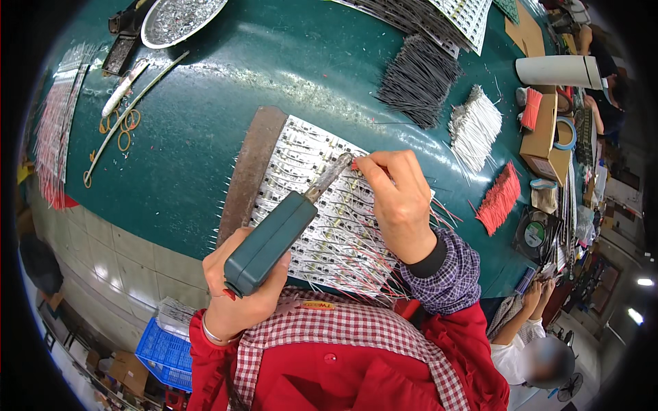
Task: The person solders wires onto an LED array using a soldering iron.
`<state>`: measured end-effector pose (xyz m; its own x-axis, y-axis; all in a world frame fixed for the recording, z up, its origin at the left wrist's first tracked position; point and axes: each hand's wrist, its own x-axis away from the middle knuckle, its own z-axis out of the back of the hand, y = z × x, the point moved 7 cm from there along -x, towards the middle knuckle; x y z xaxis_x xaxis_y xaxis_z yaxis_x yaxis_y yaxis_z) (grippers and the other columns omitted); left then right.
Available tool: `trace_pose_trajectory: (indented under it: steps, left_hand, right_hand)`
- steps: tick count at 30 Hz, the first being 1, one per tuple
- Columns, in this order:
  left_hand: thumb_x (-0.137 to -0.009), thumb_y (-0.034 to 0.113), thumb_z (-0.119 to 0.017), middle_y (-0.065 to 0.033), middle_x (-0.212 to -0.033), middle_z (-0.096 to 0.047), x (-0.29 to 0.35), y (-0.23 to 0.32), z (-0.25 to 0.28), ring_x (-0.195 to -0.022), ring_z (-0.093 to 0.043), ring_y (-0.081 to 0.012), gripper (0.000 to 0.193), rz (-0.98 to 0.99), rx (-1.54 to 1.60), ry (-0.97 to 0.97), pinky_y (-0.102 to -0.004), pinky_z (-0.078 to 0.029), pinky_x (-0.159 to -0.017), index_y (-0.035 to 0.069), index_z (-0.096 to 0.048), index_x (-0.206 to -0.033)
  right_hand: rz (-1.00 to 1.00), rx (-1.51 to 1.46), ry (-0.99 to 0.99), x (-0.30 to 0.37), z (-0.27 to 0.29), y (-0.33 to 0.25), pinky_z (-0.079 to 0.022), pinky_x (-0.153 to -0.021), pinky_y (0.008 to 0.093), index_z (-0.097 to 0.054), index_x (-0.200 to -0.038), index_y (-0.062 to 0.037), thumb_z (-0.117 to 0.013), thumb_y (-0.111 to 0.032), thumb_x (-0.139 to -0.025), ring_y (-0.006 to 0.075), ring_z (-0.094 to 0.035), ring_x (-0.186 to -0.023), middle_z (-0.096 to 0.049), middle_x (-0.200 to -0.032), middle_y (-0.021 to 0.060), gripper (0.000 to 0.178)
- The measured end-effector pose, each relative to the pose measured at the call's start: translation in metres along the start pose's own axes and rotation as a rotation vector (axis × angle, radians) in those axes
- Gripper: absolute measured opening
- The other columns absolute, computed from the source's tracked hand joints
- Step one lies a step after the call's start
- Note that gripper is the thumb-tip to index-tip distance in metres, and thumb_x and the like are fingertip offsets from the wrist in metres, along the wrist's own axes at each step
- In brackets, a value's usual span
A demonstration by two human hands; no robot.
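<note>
My left hand [236, 312] is wrapped round the dark green body of a soldering gun [271, 240]. Its tip reaches up and right to the panel of small white circuit boards [301, 161] in front of me. Beside that tip, my right hand [401, 202] pinches a short red wire [354, 165] between thumb and forefinger, over the panel's upper right part. Rows of black and white wires stand off the boards, with red ones at the lower right. A rusty brown metal bar [252, 164] lies along the panel's left edge.
Bundles of black wires [419, 79], white wires [475, 130] and red wires [499, 198] lie to the right. A bowl [152, 34] of silvery bits stands far left. At right are a cardboard box [545, 140] and a white cylinder [558, 71]; other people sit nearby.
</note>
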<state>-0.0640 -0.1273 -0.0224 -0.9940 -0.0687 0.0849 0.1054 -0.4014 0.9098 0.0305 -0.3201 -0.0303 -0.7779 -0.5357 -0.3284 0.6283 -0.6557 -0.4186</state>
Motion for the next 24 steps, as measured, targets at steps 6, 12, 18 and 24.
trace_pose_trajectory:
  steps: [6,12,18,24]
  left_hand:
    - [-0.079,-0.001,-0.074,-0.0123,-0.085,-0.068,0.007,-0.002,0.002,-0.070,-0.067,-0.0181,0.019,0.042,0.016,-0.016,-0.0289,-0.050,-0.059,-0.006,-0.070,-0.097]
    - [-0.079,-0.002,-0.074,-0.0167,-0.094,-0.071,0.011,-0.005,0.007,-0.076,-0.070,-0.0214,0.023,0.096,0.061,0.014,-0.0292,-0.054,-0.065,-0.009,-0.070,-0.102]
    - [-0.078,-0.003,-0.074,-0.0178,-0.095,-0.071,0.013,-0.002,0.008,-0.077,-0.071,-0.0228,0.023,0.044,0.038,0.010,-0.0301,-0.055,-0.067,-0.009,-0.070,-0.101]
    - [-0.077,-0.004,-0.073,-0.0188,-0.094,-0.070,0.017,-0.003,0.009,-0.077,-0.071,-0.0243,0.023,0.077,0.048,-0.001,-0.0308,-0.055,-0.068,-0.009,-0.069,-0.099]
  right_hand:
    - [0.001,0.005,0.001,0.000,0.000,-0.001,-0.051,-0.067,0.0359,-0.066,-0.101,0.0053,-0.066,0.008,-0.069,0.0279,-0.057,-0.085,-0.060,-0.096,0.0132,0.032]
    - [-0.005,0.015,-0.009,0.000,-0.001,-0.001,-0.051,-0.068,0.0361,-0.066,-0.102,0.0048,-0.066,0.007,-0.069,0.0280,-0.058,-0.085,-0.060,-0.097,0.0132,0.033]
    - [0.020,0.018,0.030,0.002,0.004,-0.007,-0.051,-0.068,0.0362,-0.066,-0.102,0.0042,-0.067,0.004,-0.069,0.0283,-0.058,-0.085,-0.061,-0.094,0.0127,0.033]
    - [0.015,-0.024,0.037,0.008,0.002,-0.012,-0.051,-0.068,0.0356,-0.067,-0.101,0.0036,-0.068,0.004,-0.070,0.0281,-0.059,-0.083,-0.061,-0.094,0.0123,0.031]
